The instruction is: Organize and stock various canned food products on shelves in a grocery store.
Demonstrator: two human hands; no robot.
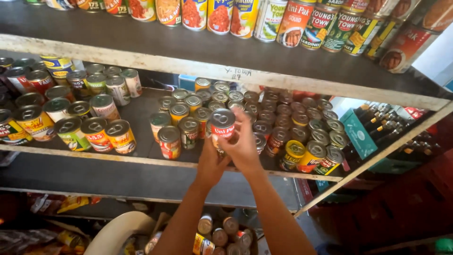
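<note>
At the shelf edge (141,160), both hands (left hand (211,163), right hand (245,148)) clasp a red can (222,125).

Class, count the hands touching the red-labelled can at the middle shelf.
2. The left hand grips the red-labelled can from below and left. The right hand wraps its right side. Both are above the middle shelf front edge. No other hand shows.
</note>
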